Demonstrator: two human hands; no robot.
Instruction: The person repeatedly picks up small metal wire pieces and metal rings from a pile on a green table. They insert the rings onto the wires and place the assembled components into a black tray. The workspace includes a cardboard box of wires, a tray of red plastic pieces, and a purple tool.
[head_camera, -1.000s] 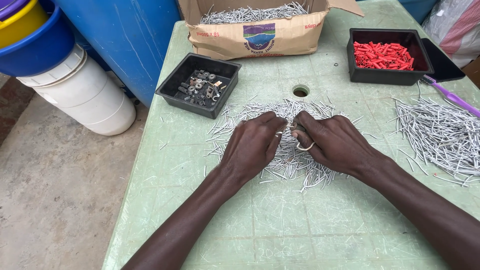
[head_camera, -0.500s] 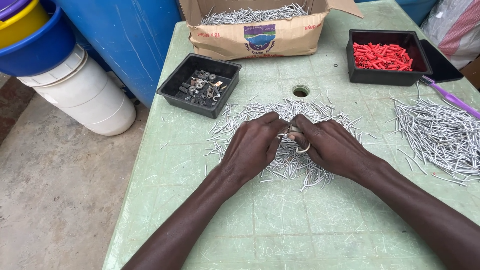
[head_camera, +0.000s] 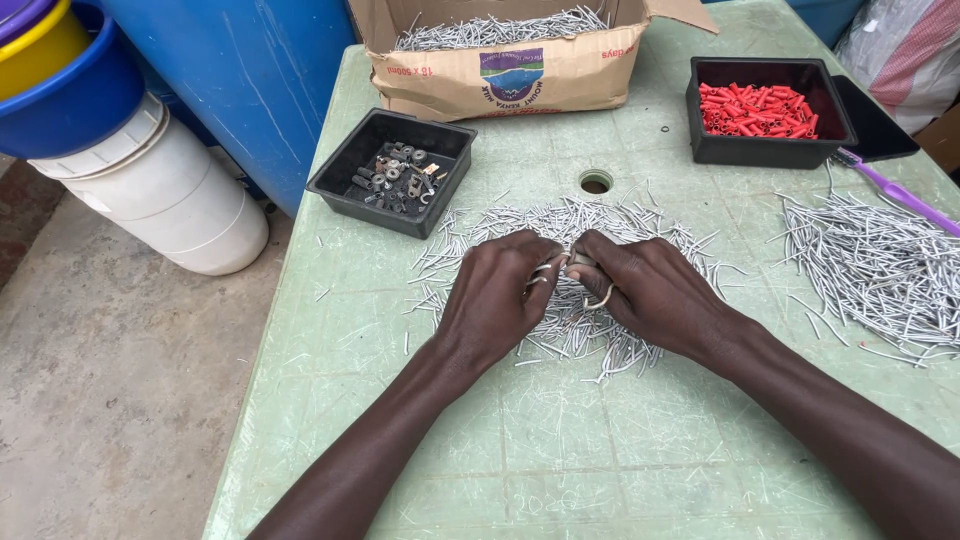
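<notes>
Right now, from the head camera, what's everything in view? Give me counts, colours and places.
table: one, pale green, fills the view, round hole near its middle
nail pile: one, silver, table centre, under the hands
second nail pile: one, silver, right edge of the table
cardboard box: one, brown, far edge, open, holds more nails
black tray: one, left of centre, holds small metal fittings
red-filled tray: one, black, far right, holds small red pieces
purple stick: one, beside the second pile
white bucket: one, on the floor at left, coloured basins stacked on it
blue barrel: one, behind the table
hands: left and right, fingertips together over the nail pile, pinching small metal pieces
</notes>
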